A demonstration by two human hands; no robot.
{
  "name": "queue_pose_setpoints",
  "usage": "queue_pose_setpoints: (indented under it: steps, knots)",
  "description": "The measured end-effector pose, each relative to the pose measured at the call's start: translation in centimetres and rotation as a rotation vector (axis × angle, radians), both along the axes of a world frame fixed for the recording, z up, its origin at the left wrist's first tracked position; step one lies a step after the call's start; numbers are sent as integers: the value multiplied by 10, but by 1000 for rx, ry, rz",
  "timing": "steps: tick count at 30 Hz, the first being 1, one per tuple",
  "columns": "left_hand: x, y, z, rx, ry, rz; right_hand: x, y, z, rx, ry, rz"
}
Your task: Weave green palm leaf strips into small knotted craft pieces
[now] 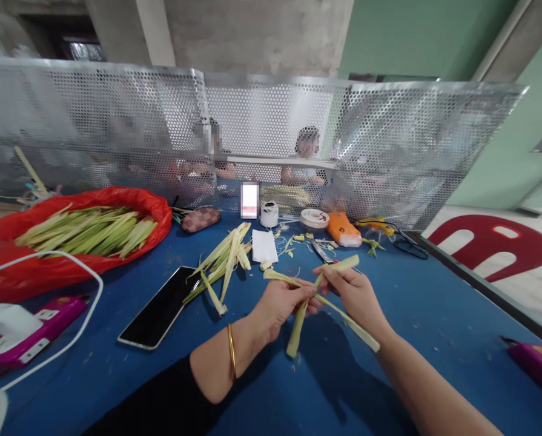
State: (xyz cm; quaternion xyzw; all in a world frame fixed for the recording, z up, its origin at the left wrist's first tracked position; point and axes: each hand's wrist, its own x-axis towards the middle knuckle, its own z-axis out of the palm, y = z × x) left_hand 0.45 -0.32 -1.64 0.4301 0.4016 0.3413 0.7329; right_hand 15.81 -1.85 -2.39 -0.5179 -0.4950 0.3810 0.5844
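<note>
Two pale green corn husk strips cross each other in front of me, above the blue table. My left hand pinches them near the crossing, thumb on top. My right hand grips the upper part of one strip between thumb and fingers, just right of the crossing. One strip end points down toward me, another runs out to the lower right below my right hand. Left of my hands lies a loose pile of corn husks. Scissors rest just beyond my right hand, partly hidden by it.
A red bag full of husks stands at left. Near it lie a phone, a purple power strip and a white cable. Thread spool, tape roll and orange packet sit before a perforated metal screen; people sit behind it.
</note>
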Motion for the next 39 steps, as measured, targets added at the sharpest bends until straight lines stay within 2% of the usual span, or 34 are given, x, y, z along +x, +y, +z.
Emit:
queue_pose_setpoints:
  steps: [3, 5, 9, 11, 15, 19, 23, 28, 31, 39]
  knots:
    - [-4, 4, 2, 7, -39, -2, 5, 4, -2, -56, 114, 18]
    - [-7, 6, 3, -14, -85, -11, 6, 5, -3, -52, 97, 38]
    - [-8, 7, 3, -56, -157, -23, 1, 0, -1, 48, -142, 290]
    - [-7, 7, 3, -91, -171, -24, -1, -1, -1, 106, -318, 342]
    - [-6, 6, 1, -95, -151, -14, 1, 4, -10, 255, -584, 221]
    - [-5, 5, 0, -65, -136, 19, 2, 9, -16, 334, -685, 150]
    - [-5, 5, 5, -2, -134, 90, -3, 2, -11, 355, -499, 101]
    - [-7, 7, 8, -34, -164, 117, -8, -8, -5, 198, -222, 35]
    - [-6, 6, 7, -13, -154, 125, -8, -10, -3, 148, -189, -34]
    - [1, 0, 7, -23, -104, 184, -12, -11, -3, 128, -132, -93]
